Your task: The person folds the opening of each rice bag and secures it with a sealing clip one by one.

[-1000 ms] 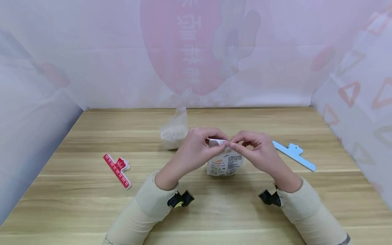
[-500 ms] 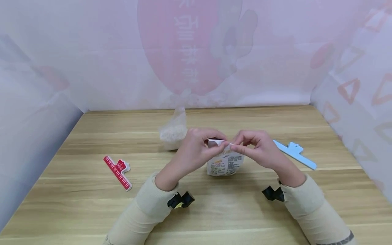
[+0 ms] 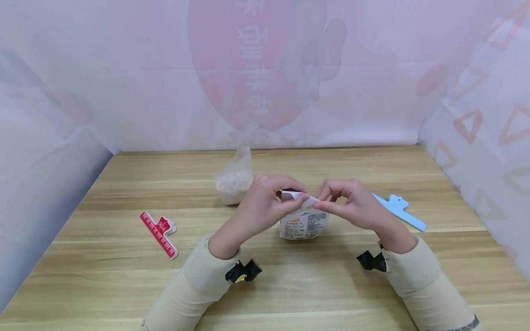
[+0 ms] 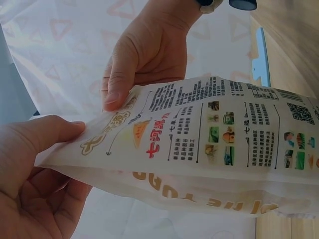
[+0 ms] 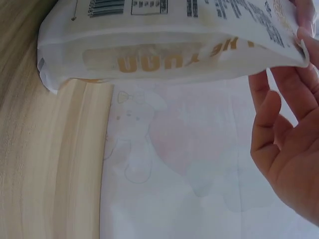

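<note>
A white printed bag (image 3: 304, 224) stands upright on the table, with gold lettering along its side in the right wrist view. My left hand (image 3: 267, 197) pinches the left part of its top edge between thumb and fingers. At the right part of that edge my right hand (image 3: 349, 202) pinches too, its thumb on the printed face in the left wrist view. A strip of the rim shows between the two hands. Behind my left hand sits a clear bag of white grains (image 3: 233, 181), its loose top standing up.
A red clip (image 3: 159, 234) with a piano-key pattern lies on the left of the wooden table (image 3: 103, 276). A light blue clip (image 3: 399, 211) lies on the right, partly behind my right hand. Printed cloth (image 3: 145, 92) walls the back and both sides.
My right hand has slid slightly right along the bag's top edge, so the fingertips of both hands are farther apart. My left hand has stayed nearly still.
</note>
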Motion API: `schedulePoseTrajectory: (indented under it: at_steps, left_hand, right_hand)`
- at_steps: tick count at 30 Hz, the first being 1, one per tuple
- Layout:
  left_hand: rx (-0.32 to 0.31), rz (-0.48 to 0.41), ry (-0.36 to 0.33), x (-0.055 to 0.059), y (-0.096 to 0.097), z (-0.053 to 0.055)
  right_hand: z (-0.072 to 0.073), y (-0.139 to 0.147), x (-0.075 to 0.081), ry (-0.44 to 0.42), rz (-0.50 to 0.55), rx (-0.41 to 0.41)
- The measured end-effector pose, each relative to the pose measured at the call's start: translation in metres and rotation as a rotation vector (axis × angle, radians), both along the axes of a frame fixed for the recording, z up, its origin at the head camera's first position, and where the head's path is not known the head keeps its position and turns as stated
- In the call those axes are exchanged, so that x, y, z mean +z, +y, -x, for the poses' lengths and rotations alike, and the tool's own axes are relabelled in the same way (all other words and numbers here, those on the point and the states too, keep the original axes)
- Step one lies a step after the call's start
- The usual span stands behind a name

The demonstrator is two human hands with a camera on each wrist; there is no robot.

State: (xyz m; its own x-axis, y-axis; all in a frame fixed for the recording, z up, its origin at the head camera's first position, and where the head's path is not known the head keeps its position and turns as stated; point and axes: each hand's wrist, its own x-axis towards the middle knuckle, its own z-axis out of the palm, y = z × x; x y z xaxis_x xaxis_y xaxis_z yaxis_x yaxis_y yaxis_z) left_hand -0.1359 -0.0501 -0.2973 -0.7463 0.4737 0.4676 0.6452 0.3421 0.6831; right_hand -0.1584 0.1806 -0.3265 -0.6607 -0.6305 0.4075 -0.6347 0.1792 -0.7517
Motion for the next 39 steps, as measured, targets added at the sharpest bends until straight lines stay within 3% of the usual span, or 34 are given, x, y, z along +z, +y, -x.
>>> schedulePoseTrajectory:
  at_steps: [21,30,39]
  left_hand:
    - [-0.007,0.035,-0.007,0.003,0.001,-0.001]
    - [0.004,0.031,-0.095,0.002,0.005,-0.004]
    - [-0.024,0.044,-0.048,0.002,0.007,-0.002]
  right_hand:
    - [0.005,0.008,-0.002,0.101,0.0,0.098]
    - [0.007,0.01,-0.004,0.118,0.014,0.098]
    - [0.007,0.015,-0.002,0.116,0.01,0.123]
